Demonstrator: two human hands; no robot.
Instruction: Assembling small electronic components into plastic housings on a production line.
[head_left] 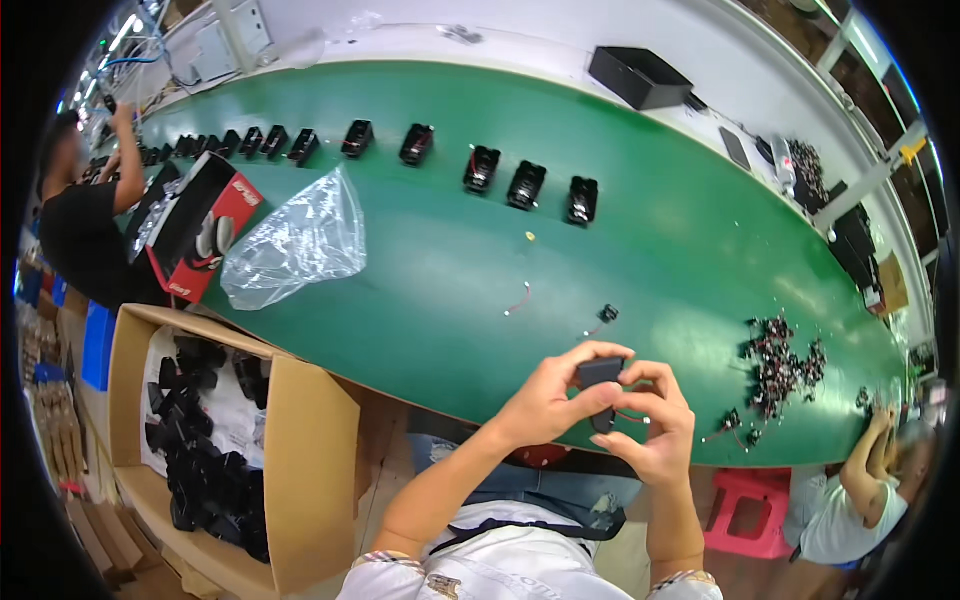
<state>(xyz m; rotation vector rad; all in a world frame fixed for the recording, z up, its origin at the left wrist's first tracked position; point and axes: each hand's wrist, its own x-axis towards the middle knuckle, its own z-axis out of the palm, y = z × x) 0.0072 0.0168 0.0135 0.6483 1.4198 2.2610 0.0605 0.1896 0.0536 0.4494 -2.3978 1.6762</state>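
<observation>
My left hand (548,402) grips a small black plastic housing (600,372) just above the table's near edge, its thumb across the front. My right hand (655,425) is curled at the other side of the housing, with fingertips near its upper corner and the thumb at its lower end. A thin red-and-white wire (632,417) shows between the right fingers; where it attaches is hidden. Beyond my hands, a small black part with a wire (608,314) lies on the green table (430,330), and a loose connector wire (520,298) is left of it.
A pile of small wired parts (782,368) lies at right. Black housings (526,185) form a row across the far side. A clear plastic bag (305,240), a red-and-black box (205,225) and a cardboard box (315,460) of black parts are left. Co-workers sit at both sides.
</observation>
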